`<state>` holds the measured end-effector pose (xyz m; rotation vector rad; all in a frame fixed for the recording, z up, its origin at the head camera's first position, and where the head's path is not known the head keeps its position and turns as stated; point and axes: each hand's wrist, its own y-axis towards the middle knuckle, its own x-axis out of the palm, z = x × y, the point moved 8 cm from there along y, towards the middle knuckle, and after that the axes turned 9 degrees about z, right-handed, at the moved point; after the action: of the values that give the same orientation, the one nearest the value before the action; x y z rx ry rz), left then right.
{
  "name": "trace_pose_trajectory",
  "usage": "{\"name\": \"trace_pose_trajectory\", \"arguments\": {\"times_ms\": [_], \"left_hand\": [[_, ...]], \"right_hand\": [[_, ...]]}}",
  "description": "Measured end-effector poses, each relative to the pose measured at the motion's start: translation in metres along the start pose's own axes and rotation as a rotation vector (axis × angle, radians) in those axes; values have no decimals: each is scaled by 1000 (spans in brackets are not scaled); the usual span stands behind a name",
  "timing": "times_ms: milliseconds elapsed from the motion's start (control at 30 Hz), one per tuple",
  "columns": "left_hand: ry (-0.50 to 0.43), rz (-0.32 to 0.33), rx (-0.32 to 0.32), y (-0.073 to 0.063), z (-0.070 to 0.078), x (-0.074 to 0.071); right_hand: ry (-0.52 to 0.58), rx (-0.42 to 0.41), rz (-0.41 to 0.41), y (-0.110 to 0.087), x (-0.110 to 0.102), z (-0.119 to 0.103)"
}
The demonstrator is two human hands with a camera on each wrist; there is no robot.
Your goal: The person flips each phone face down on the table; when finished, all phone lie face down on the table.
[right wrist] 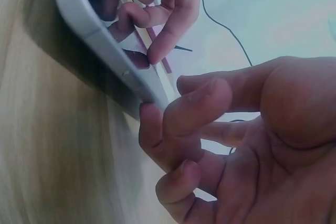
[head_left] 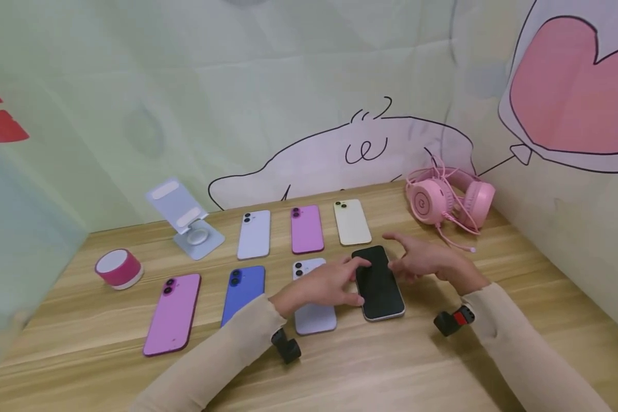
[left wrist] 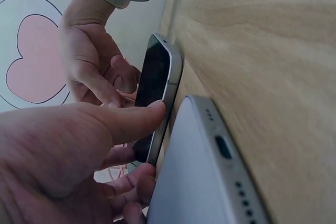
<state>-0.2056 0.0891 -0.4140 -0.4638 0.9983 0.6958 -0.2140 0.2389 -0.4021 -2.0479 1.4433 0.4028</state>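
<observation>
A dark-screened phone (head_left: 378, 286) with a silver frame lies face up on the wooden table, between the two hands. The left hand (head_left: 332, 283) reaches over a pale lavender phone (head_left: 315, 317); its thumb (left wrist: 144, 121) touches the dark-screened phone's left edge, and its index finger extends over the screen. On the opposite side is the right hand (head_left: 424, 260), fingers loosely bent. In the right wrist view, one of its fingertips (right wrist: 151, 114) meets the phone's side edge (right wrist: 113, 51), while the thumb stays off it.
A blue phone (head_left: 244, 289) and a pink phone (head_left: 172, 315) lie to the left. Behind are white (head_left: 254, 234), magenta (head_left: 306, 229) and yellow (head_left: 352, 222) phones. A folding stand (head_left: 198, 246), a pink-and-white round object (head_left: 118, 269) and pink headphones (head_left: 430, 200) stand near the edges.
</observation>
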Motion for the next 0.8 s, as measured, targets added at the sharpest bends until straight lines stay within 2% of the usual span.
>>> {"name": "trace_pose_trajectory", "arguments": {"times_ms": [333, 533, 667, 800], "left_hand": [[7, 38, -4, 0, 3, -1], [-90, 70, 17, -1, 5, -5], [-171, 69, -8, -2, 1, -9], [-227, 78, -39, -3, 0, -15]], "right_hand": [[50, -51, 26, 0, -5, -6], [150, -73, 36, -2, -5, -13], [219, -92, 24, -1, -1, -18], [245, -99, 23, -1, 2, -21]]}}
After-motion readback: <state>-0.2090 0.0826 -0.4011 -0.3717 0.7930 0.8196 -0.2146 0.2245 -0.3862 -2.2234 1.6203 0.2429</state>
